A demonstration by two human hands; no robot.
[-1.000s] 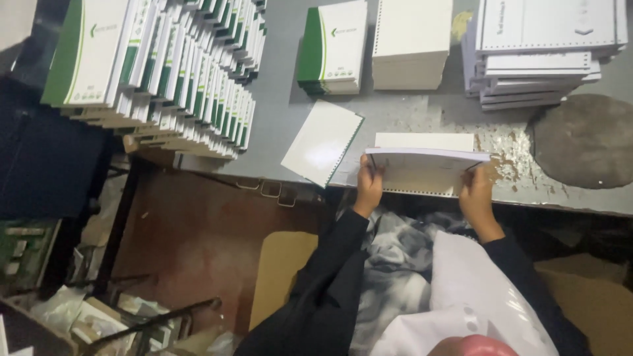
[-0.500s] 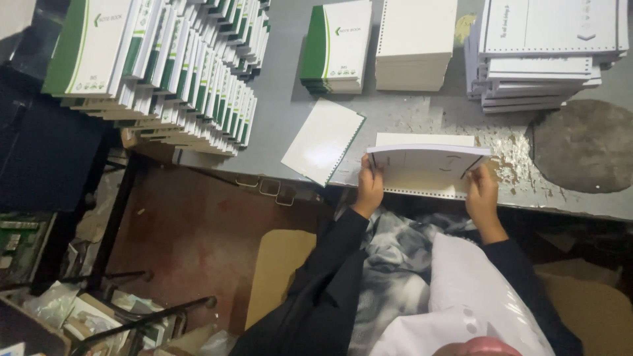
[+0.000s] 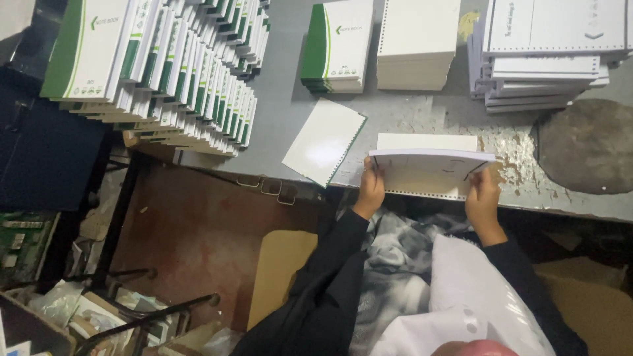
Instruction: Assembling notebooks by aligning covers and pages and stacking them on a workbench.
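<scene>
We have just one view, from a camera on the person's head. We look almost straight down from high up at the front edge of a grey table (image 3: 422, 115), the person's lap, and the brown floor (image 3: 198, 231) to the left. Nothing is very close.

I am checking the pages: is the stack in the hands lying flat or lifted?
Lifted: both hands, left hand and right hand, hold the paper stack tilted off the table.

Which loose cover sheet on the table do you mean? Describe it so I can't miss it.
On the grey table, look beside the left hand. The single white sheet lies flat and tilted, with a green punched edge. Unlike the stacks around it, it lies alone.
</scene>
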